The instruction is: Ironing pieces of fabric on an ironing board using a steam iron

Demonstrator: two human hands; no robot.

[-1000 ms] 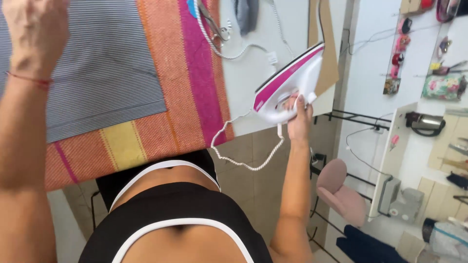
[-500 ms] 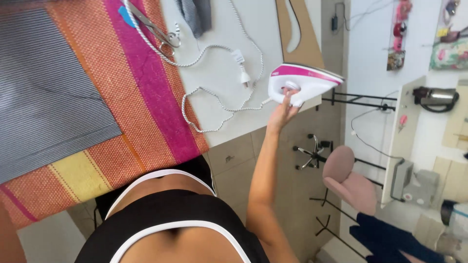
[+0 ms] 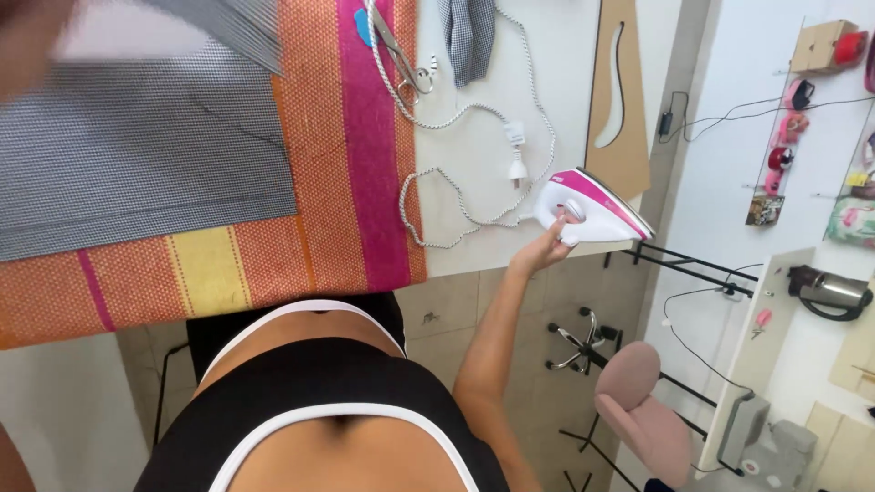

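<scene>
Pink-white iron (image 3: 591, 208) at table (image 3: 474, 155) edge, right hand (image 3: 547, 248) touching

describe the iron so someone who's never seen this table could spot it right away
Find the white table, right of the striped orange and pink cloth. At its near right corner sits the iron, touched by the right hand; it alone is white with a pink top.

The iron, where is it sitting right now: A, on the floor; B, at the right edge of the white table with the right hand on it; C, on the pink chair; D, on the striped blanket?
B: the pink and white iron rests at the right edge of the white table, with the right hand touching its rear end, well clear of the striped blanket.
</scene>
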